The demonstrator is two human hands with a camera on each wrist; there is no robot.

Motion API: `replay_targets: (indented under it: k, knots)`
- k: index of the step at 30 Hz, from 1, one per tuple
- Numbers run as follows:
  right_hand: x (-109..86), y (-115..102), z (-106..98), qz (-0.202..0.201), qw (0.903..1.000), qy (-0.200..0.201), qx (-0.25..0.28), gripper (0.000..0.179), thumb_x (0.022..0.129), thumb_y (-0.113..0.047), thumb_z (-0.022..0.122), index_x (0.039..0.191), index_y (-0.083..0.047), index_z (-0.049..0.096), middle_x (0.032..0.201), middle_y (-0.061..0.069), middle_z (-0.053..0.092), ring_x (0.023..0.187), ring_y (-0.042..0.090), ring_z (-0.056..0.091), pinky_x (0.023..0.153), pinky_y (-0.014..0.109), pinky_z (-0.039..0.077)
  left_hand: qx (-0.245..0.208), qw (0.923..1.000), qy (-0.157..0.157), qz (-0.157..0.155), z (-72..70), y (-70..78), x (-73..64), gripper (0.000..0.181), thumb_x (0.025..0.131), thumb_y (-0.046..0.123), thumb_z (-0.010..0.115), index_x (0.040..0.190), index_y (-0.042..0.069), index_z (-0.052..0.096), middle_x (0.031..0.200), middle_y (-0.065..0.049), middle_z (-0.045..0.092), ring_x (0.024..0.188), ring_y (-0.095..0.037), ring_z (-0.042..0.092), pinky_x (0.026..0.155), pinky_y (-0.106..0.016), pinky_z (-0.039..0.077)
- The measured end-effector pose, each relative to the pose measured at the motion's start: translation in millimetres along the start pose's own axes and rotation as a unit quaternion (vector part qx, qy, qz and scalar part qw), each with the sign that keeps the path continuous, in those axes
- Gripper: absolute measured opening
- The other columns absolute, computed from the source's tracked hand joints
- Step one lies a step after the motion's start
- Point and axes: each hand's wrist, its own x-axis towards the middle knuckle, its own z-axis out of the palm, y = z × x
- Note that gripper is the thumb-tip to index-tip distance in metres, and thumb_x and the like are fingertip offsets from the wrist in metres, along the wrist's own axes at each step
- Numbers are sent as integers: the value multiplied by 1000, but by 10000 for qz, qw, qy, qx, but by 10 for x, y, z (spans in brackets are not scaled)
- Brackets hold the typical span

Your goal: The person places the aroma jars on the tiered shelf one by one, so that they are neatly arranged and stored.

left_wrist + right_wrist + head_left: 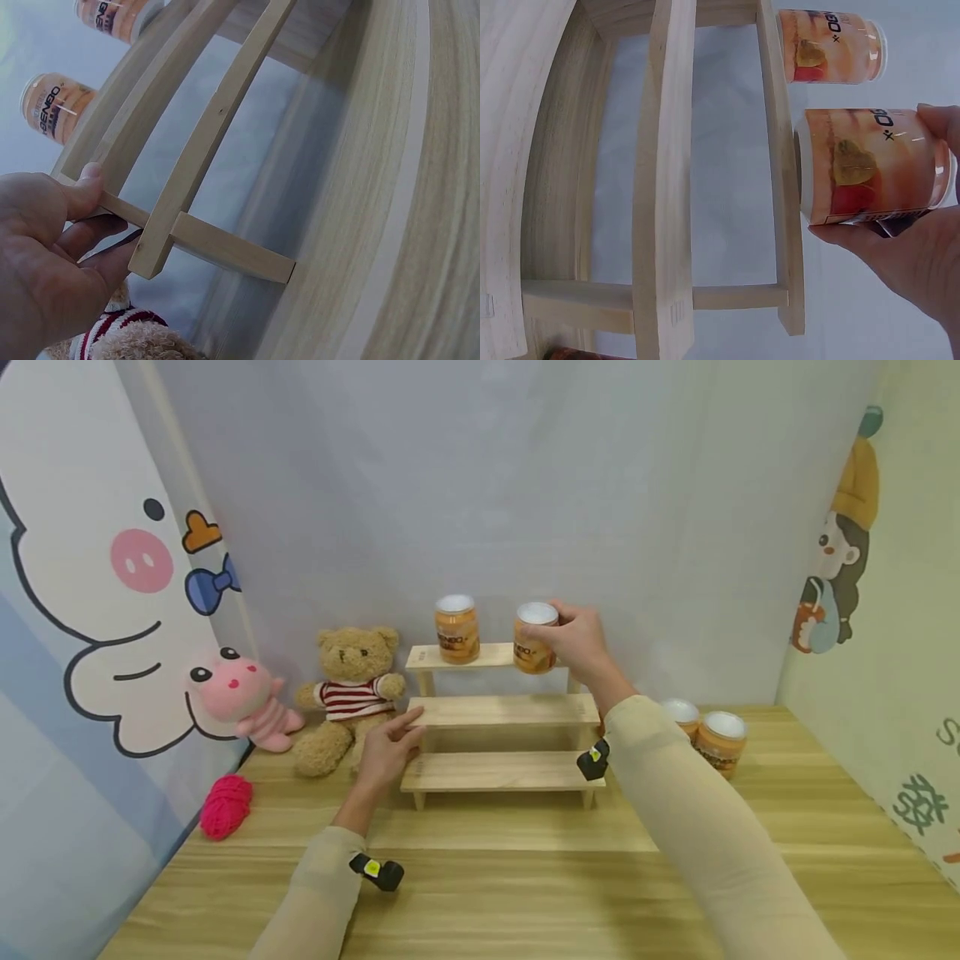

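A three-tier wooden display stand (502, 710) stands on the table, its steps rising toward the back. My right hand (576, 643) grips an orange can with a white lid (534, 653) at the right part of the top tier. In the right wrist view the held can (870, 165) is upright against the tier's edge; whether it bears weight there I cannot tell. A matching can (457, 631) stands on the top tier's left part. At the stand's left side, my left hand (388, 752) pinches the end of the middle tier, thumb above and fingers below (112, 259).
Two more cans (722, 739) stand on the table right of the stand, partly behind my right sleeve. To the left are a teddy bear (352, 693), a pink plush toy (251, 697) and a ball of pink yarn (227, 807). A pale curtain (525, 485) hangs behind.
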Motion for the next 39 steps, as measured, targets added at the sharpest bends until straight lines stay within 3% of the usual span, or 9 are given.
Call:
replay_targets:
  k: [4,10,18,25,33,39]
  knots:
    - [69,32,26,54,10000,-54,4,61,84,-24,83,139,-9,61,132,12,62,121,27,56,98,45,50,-6,10000,-22,43,5,-8,6,42,99,13,66,141,9,60,117,-26,64,86,-8,64,84,-33,58]
    - [172,54,82,276,9993,-17,252,69,86,-25,81,142,-2,48,134,15,55,123,29,53,101,44,48,-37,10000,-50,-20,4,-7,0,42,99,14,65,141,10,59,118,-24,65,88,-7,64,85,-34,58]
    - [222,6,98,688,9970,2,340,75,86,-28,82,151,-17,48,146,7,51,132,27,49,103,43,47,-64,9999,-59,-57,-16,11,-2,44,99,14,66,142,9,58,120,-26,64,89,-8,64,90,-40,56]
    - [207,13,169,665,9964,413,324,76,85,-26,83,151,-16,47,142,10,55,129,29,52,104,42,47,-138,9998,-112,-37,-8,5,-16,43,100,13,65,142,10,58,121,-27,63,90,-8,64,86,-35,57]
    - [204,26,167,646,9969,406,210,82,86,-31,82,155,-18,40,145,12,52,131,29,49,105,44,46,-131,9999,-97,12,-1,24,-3,43,99,14,66,141,10,59,121,-29,62,94,-15,66,89,-40,57]
    - [194,41,192,623,9974,310,159,81,87,-31,80,155,-16,40,145,13,52,132,30,49,105,44,46,-94,9999,-92,-16,-15,7,-20,43,99,13,65,142,10,58,120,-27,63,88,-8,65,88,-38,57]
